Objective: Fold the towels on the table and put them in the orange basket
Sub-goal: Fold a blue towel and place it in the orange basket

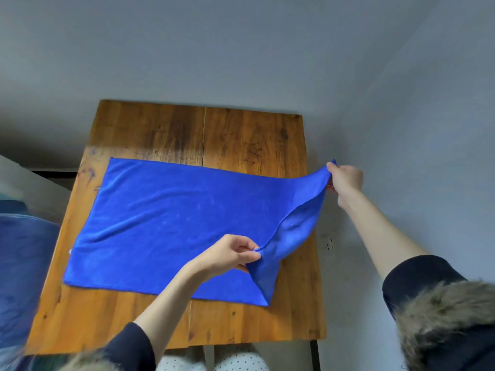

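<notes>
On the wooden surface (150,317) a blue towel (171,223) is being spread flat, its right edge being lifted. Its far right corner is being pinched by the right hand (345,183), and its near right edge is being pinched by the left hand (227,253), fingers (250,257) curled.

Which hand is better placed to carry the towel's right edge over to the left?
Probably the right hand: it pinches the blue towel's lifted far-right corner, while the left hand pinches mid-edge.
</notes>
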`<state>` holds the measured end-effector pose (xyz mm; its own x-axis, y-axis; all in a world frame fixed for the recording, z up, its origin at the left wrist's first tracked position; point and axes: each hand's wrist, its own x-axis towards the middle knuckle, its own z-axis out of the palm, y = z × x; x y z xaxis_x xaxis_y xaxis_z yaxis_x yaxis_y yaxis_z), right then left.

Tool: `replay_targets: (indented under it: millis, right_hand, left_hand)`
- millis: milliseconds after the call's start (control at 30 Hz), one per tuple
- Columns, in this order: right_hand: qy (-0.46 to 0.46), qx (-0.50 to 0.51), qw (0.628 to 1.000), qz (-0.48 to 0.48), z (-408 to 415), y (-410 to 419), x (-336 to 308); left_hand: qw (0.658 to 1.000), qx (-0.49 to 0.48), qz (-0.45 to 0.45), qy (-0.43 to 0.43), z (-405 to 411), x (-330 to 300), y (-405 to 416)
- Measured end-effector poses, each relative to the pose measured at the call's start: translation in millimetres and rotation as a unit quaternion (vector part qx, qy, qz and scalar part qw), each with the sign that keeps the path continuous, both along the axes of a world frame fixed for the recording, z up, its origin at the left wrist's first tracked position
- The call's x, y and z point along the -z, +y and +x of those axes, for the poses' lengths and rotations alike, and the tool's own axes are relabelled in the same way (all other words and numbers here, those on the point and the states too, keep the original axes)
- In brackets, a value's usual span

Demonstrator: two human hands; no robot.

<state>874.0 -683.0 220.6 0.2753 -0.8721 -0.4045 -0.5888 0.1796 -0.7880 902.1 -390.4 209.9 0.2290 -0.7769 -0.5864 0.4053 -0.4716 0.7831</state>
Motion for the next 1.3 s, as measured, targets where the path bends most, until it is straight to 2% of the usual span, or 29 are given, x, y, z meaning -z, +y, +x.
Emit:
replay_targets:
  millis: [133,300,567,700,800,967,1067,1233,1300]
  right_hand:
    - [0.001,-0.133,0.991,-0.019,42.5,50.5,-11.0]
    - [-0.014,-0.233,0.972,-0.018,105.8,122.4,-23.6]
    - [-0.035,-0.291,0.956,0.034,197.4,238.3,-26.1]
    - [-0.035,-0.304,0.951,0.043,238.1,281.9,-17.1]
    - [-0.024,-0.322,0.945,0.042,262.9,306.8,-3.3]
    - [0.028,-0.382,0.923,0.043,284.3,334.5,35.5]
    - [0.139,-0.462,0.875,-0.036,281.0,336.9,62.8]
    - [0.294,-0.604,0.726,-0.144,242.5,326.2,101.9]
    - [0.32,-0.633,0.687,-0.16,222.5,324.2,110.3]
  left_hand:
    - [0.994,-0.107,0.038,0.001,33.7,8.7,81.1]
    - [0.965,-0.254,0.058,-0.005,66.1,10.0,174.8]
    - [0.919,-0.391,0.051,0.015,90.7,18.5,274.6]
    - [0.885,-0.462,0.063,0.023,99.8,33.5,308.2]
    - [0.87,-0.481,0.104,0.013,106.8,50.0,322.0]
    - [0.852,-0.467,0.236,-0.032,123.7,81.6,320.7]
    - [0.84,-0.439,0.309,-0.081,135.1,97.4,321.1]
    - [0.833,-0.382,0.372,-0.146,138.8,114.8,323.9]
    - [0.834,-0.358,0.391,-0.152,134.1,119.5,322.8]
